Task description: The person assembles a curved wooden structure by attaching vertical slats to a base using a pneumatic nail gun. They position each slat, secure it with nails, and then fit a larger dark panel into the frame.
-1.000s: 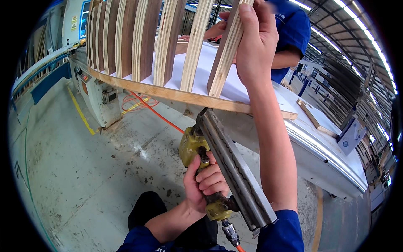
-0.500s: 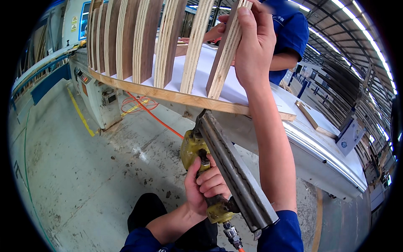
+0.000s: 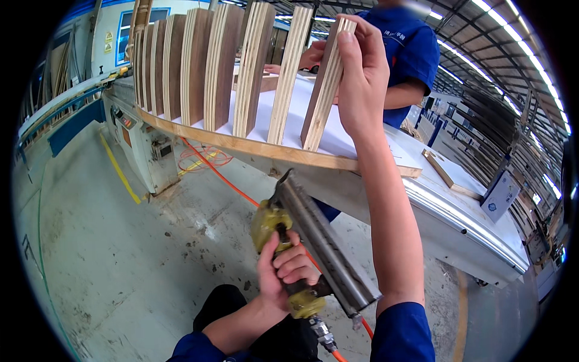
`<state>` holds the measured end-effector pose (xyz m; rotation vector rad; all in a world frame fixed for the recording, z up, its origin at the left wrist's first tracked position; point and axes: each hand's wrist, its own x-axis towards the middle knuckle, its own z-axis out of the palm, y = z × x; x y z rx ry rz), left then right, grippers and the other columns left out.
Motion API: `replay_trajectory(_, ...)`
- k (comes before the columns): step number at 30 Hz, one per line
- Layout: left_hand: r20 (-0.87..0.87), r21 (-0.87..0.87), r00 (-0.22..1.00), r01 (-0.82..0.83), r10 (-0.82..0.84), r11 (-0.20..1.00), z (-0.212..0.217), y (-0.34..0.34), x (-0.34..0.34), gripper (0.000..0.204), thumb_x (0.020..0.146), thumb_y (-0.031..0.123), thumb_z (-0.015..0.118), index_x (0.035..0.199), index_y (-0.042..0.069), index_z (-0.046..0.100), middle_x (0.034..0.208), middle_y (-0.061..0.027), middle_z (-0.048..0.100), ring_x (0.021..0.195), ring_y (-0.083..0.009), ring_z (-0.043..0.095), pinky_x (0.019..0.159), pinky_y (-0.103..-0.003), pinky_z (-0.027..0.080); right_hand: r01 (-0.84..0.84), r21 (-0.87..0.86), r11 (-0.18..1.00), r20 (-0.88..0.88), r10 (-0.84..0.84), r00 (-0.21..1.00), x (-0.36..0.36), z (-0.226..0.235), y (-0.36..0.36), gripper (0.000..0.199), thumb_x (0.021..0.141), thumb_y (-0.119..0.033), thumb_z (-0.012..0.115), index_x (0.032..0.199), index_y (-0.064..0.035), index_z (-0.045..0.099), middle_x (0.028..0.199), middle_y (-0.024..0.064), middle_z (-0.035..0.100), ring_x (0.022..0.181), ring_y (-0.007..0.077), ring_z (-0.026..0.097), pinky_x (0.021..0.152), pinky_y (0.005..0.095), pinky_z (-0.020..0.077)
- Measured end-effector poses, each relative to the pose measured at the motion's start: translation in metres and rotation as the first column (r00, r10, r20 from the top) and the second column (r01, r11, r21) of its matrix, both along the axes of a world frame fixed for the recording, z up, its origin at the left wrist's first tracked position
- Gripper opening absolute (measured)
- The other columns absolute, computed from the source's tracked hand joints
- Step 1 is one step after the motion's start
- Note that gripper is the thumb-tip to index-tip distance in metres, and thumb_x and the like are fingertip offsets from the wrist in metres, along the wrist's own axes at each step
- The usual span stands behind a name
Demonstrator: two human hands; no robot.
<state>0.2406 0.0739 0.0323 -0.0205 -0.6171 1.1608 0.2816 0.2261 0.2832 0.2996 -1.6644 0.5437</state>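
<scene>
My left hand (image 3: 286,268) is closed round the handle of a yellow-green air nail gun (image 3: 265,226) with a long metal magazine (image 3: 322,232). Its nose points up, a little below the underside of a wooden board (image 3: 241,145). An orange air hose runs from the gun's lower end. My right hand (image 3: 363,78) grips the top of an upright plywood strip (image 3: 325,84) with a dark brown face. That strip leans slightly to the right, its foot at the board's front edge. To its left stands a row of several similar strips (image 3: 253,69).
Across the board stands another person in a blue shirt (image 3: 413,54), hands near the strips. The board lies on a large machine table (image 3: 446,211). A loose wooden piece (image 3: 446,169) and a white box (image 3: 499,196) sit at the right. An orange hose (image 3: 223,175) hangs at the left.
The nail gun in my left hand has moved down and left, its nose now farther from the board's underside. My right hand still holds the same strip. The view has shifted slightly.
</scene>
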Motion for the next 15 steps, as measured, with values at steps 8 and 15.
replay_trajectory(8, -0.115, -0.023, 0.934, -0.344, 0.339, 0.939, -0.032, -0.017, -0.101, 0.034, 0.104, 0.040, 0.055, 0.109, 0.008, 0.067, 0.055, 0.0109, 0.043, 0.044, -0.0025, 0.040, 0.044, -0.020, 0.038, 0.346, -0.051, 0.937, 0.609, -0.245, 0.755, 0.051, -0.030, -0.015, 0.074, 0.079, -0.051, 0.081, 0.128, -0.0005, 0.059, 0.121, 0.0128, 0.064, 0.107, 0.0189, 0.062, 0.090, 0.0340, 0.0480)
replay_trajectory(15, -0.317, 0.133, 0.587, -0.750, 0.745, 0.648, -0.024, -0.037, -0.190, 0.034, 0.107, 0.040, 0.047, 0.111, 0.008, 0.061, 0.056, 0.0101, 0.036, 0.043, -0.0030, 0.034, 0.039, -0.021, 0.034, 0.437, -0.043, 0.898, 0.891, -0.164, 0.424, 0.055, -0.021, -0.019, 0.068, 0.068, -0.039, 0.091, 0.117, 0.0015, 0.066, 0.110, 0.0077, 0.067, 0.107, 0.0167, 0.062, 0.101, 0.0326, 0.0460)
